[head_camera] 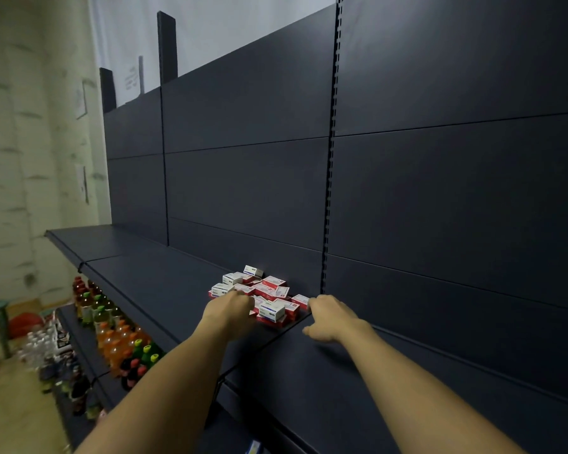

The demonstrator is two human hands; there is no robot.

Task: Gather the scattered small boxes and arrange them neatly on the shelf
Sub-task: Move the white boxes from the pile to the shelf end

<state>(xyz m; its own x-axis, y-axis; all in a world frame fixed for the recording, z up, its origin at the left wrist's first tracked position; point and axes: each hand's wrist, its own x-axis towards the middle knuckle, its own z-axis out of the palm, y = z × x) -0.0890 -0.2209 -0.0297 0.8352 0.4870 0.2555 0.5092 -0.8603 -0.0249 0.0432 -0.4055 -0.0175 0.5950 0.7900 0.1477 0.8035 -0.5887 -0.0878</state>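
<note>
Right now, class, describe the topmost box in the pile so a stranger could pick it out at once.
Find the dark shelf above the bottles. On it, against the back panel, lies a pile of small boxes. The topmost box sits tilted at the pile's far edge, white with a blue stripe, unlike the red ones below.

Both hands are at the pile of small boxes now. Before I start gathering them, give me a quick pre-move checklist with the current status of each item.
1. Boxes still scattered: the pile of small boxes lies jumbled, at mixed angles. Not ok.
2. Left hand at the pile's left edge: ok; whether it grips a box, cannot tell.
3. Right hand at the pile's right edge, by the red box: ok; contact, cannot tell.
4. Free shelf surface beside the pile for neat rows: ok.
5. Pile clear of the shelf's front edge: ok.
6. Bottles on the lower shelf sit apart from the boxes: ok.
</note>
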